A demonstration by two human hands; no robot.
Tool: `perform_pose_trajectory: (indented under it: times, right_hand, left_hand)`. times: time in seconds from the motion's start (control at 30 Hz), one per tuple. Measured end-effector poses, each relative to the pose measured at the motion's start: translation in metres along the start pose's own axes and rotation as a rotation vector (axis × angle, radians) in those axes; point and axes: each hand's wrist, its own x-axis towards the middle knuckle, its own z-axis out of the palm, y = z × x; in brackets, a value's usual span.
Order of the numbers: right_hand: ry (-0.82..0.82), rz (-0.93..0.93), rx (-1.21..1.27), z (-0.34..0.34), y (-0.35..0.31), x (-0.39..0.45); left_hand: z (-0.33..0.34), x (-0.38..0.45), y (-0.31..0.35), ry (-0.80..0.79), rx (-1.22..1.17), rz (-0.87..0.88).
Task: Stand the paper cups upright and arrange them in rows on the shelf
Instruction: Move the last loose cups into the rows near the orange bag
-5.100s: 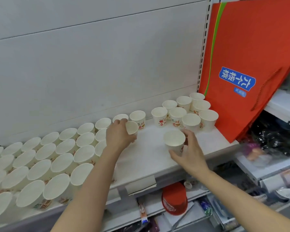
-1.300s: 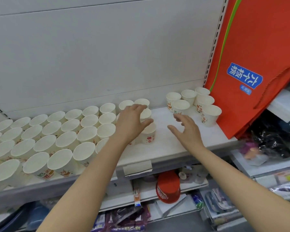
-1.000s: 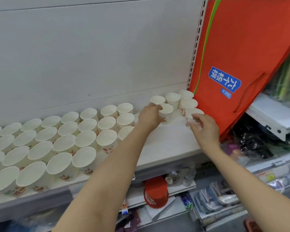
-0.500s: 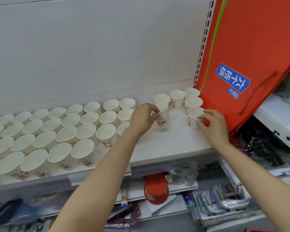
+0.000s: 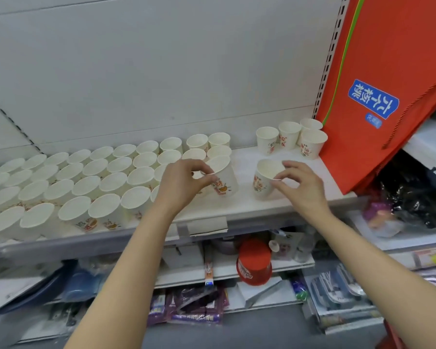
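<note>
Cup, left point(image 5: 223, 178): upright on the shelf point(image 5: 244, 202), axis vertical, rim pinched by left hand point(image 5: 180, 183); sits just right of the rows point(image 5: 86, 177), at their open end
Cup, right point(image 5: 266, 178): upright, rim pinched by right hand point(image 5: 301, 183); farther from the rows
Four loose cups point(image 5: 291, 138): behind, beside the red bag point(image 5: 388, 71)
Left hand nearer the next slot

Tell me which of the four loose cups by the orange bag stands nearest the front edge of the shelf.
The rightmost cup, right beside the orange bag; the other three stand farther back along the wall.
</note>
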Motion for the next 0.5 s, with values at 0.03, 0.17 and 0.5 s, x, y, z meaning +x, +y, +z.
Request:
perform_pose_trajectory:
  times: [0.03,0.17,0.5]
  right_hand:
    - [-0.013,0.003,0.022,0.008,-0.008,-0.007]
    - [-0.033,-0.011,0.059,0.028,-0.026,-0.027]
    - [-0.13,-0.091,0.025,0.054,-0.042,-0.039]
  left_hand:
    - [-0.005,-0.007,-0.002,-0.003,-0.021,-0.002]
    - [-0.018,-0.029,-0.005,-0.009,-0.042,-0.006]
    - [-0.016,-0.033,-0.035,-0.053,0.347,0.014]
